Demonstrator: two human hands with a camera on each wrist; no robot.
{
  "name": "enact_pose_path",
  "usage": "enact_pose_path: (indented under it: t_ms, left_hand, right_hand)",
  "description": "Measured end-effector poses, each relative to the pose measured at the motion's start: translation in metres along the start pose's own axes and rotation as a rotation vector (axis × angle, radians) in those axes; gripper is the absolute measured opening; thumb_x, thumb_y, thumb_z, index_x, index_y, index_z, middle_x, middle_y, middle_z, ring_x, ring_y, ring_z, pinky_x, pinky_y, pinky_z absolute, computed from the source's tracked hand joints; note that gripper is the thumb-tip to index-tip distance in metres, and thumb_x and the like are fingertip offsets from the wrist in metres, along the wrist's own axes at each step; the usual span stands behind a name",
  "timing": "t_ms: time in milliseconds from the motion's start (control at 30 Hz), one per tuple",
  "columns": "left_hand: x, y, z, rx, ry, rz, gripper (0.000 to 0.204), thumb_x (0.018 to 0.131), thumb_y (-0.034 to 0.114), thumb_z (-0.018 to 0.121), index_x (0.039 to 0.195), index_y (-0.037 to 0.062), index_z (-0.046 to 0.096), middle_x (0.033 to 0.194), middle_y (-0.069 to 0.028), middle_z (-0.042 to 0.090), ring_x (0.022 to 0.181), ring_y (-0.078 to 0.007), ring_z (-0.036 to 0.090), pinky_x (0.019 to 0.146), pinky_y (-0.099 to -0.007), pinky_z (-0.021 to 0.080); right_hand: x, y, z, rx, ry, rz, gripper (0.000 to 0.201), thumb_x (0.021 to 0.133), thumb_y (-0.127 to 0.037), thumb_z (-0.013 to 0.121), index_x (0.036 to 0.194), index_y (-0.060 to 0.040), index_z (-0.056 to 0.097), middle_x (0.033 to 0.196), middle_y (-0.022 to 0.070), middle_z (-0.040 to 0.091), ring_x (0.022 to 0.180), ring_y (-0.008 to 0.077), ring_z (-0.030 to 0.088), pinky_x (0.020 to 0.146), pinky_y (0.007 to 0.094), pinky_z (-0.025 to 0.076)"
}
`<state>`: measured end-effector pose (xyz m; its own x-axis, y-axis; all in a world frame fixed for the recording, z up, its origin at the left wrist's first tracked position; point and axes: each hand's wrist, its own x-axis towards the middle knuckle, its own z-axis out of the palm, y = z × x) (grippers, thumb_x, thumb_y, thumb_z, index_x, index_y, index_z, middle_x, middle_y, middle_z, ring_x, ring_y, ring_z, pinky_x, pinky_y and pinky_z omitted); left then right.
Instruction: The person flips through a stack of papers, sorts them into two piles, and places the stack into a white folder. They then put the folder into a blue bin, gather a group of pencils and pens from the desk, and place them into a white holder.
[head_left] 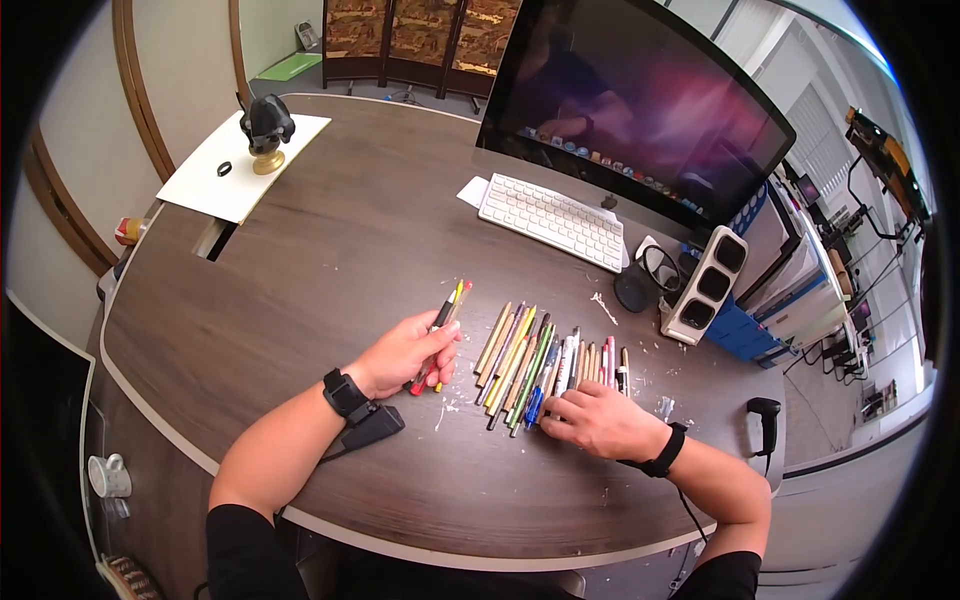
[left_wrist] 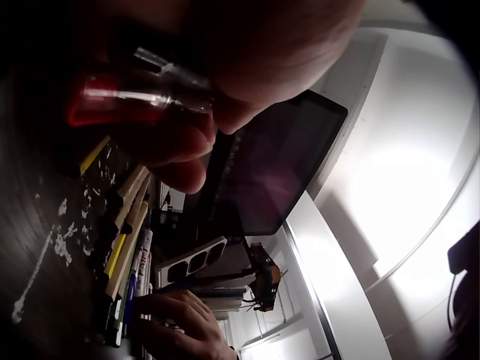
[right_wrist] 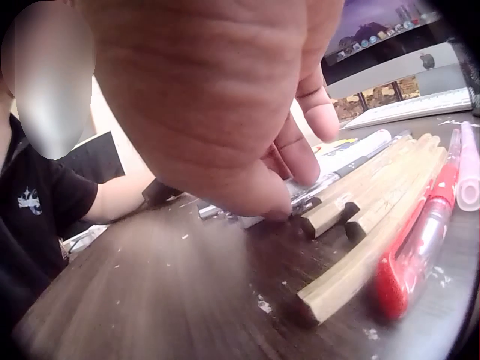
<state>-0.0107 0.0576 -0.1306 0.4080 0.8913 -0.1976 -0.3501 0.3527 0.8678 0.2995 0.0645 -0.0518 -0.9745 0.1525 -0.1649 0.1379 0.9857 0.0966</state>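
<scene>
My left hand (head_left: 415, 352) grips a small bundle of writing tools, among them a black pen (head_left: 443, 312) and a yellow pencil (head_left: 458, 291). A clear-barrelled pen with a red end (left_wrist: 112, 103) shows under its fingers in the left wrist view. My right hand (head_left: 600, 420) is low over the lower ends of a row of pens and pencils. Its thumb and fingertips pinch a clear pen (right_wrist: 306, 201), partly hidden by the hand. Beside it lie a blue pen (head_left: 534, 408), bare wooden pencils (right_wrist: 330, 289) and a red-capped pen (right_wrist: 391, 281).
Green and yellow pencils (head_left: 521, 350) line the row's left part. Behind stand a white keyboard (head_left: 555, 222), a monitor (head_left: 640, 100) and a three-socket block (head_left: 706, 285). A black wedge-shaped object (head_left: 370, 432) lies by the left forearm. White scraps dot the table (head_left: 300, 300).
</scene>
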Motion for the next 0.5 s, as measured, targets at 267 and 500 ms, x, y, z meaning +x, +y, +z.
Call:
enact_pose_path:
  t_ms: [267,500]
  left_hand:
    - [-0.008,0.004,0.008,0.018,-0.020,-0.035,0.021,0.104,0.026,0.048,0.100,0.0061,0.048,0.075,-0.0030,0.053,0.056,-0.0104,0.054,0.039,-0.0179,0.033]
    - [-0.021,0.002,0.032,-0.079,-0.031,0.008,0.025,0.100,0.022,0.057,0.117,0.0044,0.051,0.081,-0.0033,0.058,0.052,-0.0074,0.051,0.041,-0.0183,0.037]
  right_hand:
    - [0.011,0.000,-0.031,-0.114,0.358,-0.025,0.027,0.081,-0.011,0.058,0.107,-0.0049,0.060,0.099,0.0061,0.060,0.078,0.0153,0.059,0.069,0.0271,0.048]
    - [0.089,-0.036,-0.014,-0.134,0.576,-0.137,0.029,0.079,-0.014,0.059,0.106,-0.0035,0.060,0.108,0.0104,0.060,0.099,0.0204,0.061,0.085,0.0333,0.051]
